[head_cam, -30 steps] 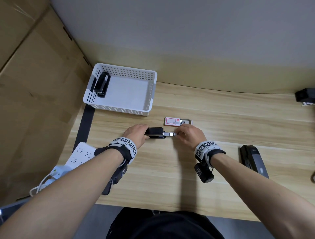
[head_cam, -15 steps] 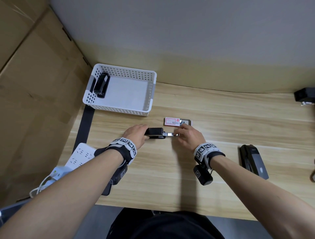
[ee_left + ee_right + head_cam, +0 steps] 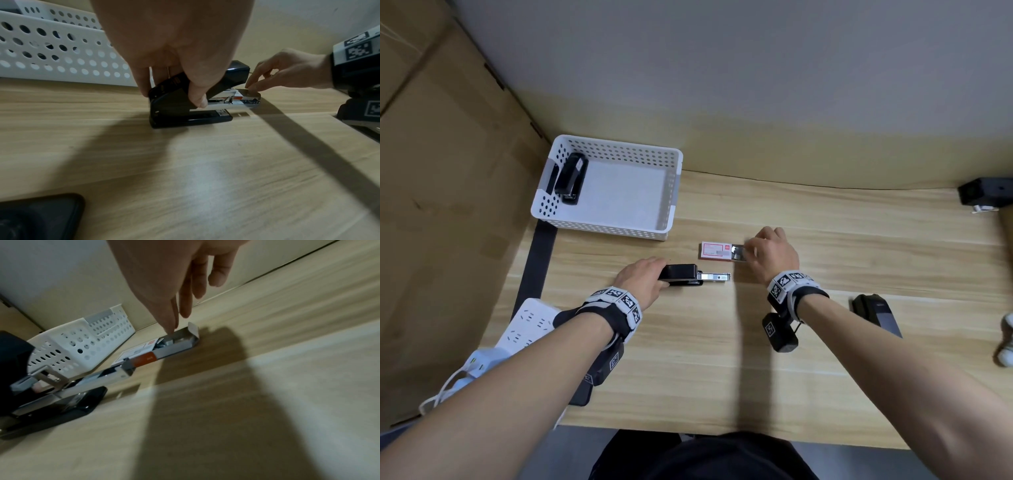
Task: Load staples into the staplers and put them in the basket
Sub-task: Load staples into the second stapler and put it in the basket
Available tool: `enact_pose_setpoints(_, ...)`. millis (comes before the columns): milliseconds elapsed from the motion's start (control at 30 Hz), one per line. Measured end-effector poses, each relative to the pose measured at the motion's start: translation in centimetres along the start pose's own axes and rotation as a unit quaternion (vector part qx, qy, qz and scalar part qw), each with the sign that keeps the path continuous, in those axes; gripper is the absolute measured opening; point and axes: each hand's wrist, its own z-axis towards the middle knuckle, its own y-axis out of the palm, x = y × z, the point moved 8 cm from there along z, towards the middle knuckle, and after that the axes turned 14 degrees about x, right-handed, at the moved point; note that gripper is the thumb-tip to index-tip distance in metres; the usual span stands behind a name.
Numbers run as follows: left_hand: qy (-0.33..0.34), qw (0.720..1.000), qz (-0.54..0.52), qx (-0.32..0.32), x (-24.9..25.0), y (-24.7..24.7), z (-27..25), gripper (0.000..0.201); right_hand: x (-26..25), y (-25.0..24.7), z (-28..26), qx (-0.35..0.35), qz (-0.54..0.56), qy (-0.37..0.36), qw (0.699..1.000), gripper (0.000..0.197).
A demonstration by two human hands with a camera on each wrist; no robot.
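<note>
A black stapler (image 3: 681, 274) lies mid-table with its metal staple tray (image 3: 715, 277) slid out to the right. My left hand (image 3: 654, 274) grips the stapler's rear end, thumb on one side and fingers on the other (image 3: 170, 95). My right hand (image 3: 748, 250) reaches with straight fingers into the open drawer of the red-and-white staple box (image 3: 714, 250); its fingertips (image 3: 171, 331) touch down among the staples. I cannot see any staples lifted. The white perforated basket (image 3: 619, 152) at the back left holds one black stapler (image 3: 571, 178).
A further black stapler (image 3: 876, 315) lies at the right, behind my right forearm. A white power strip (image 3: 530, 322) and a dark phone (image 3: 37, 217) sit at the table's left front. A black box (image 3: 983, 195) stands at the far right by the wall.
My right hand has left the stapler's extended tray and moved back and right to the staple box drawer. The left hand and the stapler have stayed put.
</note>
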Motion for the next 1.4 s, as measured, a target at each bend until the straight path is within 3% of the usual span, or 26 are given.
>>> enact_pose_setpoints(233,-0.002,1.0,0.006,-0.005,0.2,-0.1,0.1,0.017,0.0,1.5,1.1,-0.035,-0.006,0.004,0.999,0.024)
enact_pose_setpoints(467,-0.006,1.0,0.011,-0.013,0.1,0.1,0.2,0.017,0.0,2.0,1.6,-0.058,0.056,0.016,0.997,0.015)
enact_pose_setpoints(667,-0.007,1.0,0.016,-0.016,0.3,-0.1,0.1,0.019,0.1,0.2,0.6,-0.013,0.15,0.043,0.988,0.013)
enact_pose_setpoints(800,-0.007,1.0,0.022,-0.019,0.4,-0.3,0.0,0.018,1.3,-1.7,-1.1,0.018,0.193,0.088,0.977,0.017)
enact_pose_setpoints(1067,-0.013,0.999,0.02,-0.025,0.5,-0.4,0.0,0.019,3.3,-0.5,-7.2,-0.032,0.221,0.147,0.964,0.016)
enact_pose_setpoints(1400,-0.012,0.999,0.018,-0.027,0.5,-0.3,0.0,0.019,1.8,1.5,-9.2,-0.056,0.219,0.118,0.967,0.014)
